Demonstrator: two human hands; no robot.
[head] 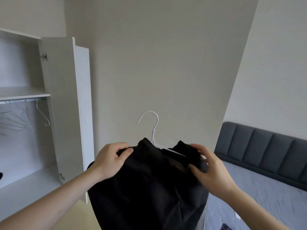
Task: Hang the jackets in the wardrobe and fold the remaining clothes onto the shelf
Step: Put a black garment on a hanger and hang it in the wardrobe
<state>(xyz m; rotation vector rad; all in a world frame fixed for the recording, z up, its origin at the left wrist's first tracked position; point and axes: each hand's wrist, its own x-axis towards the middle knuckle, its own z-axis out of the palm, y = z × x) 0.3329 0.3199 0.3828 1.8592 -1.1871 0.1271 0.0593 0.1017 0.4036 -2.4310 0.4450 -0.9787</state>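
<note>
A black jacket [149, 188] is held up in front of a plain wall [157, 63], draped over a white hanger [153, 130] whose hook stands clear above the collar. The jacket's left shoulder is gripped by the left hand [111, 161], the thumb laid on top of the cloth and the fingers curled under it. The right shoulder is pinched by the right hand [211, 170], the thumb pressed against the underside of the fabric and the fingers laid loosely spread over the top. To the left, a white wardrobe [66, 105] is seen with its door swung open; 1 shelf [23, 92] runs across it, and below the shelf a rail [20, 101] carries at least 1 bare white wire hanger [43, 115]. At the right, a bed [265, 196] with a grey padded headboard [265, 146] is seen.
</note>
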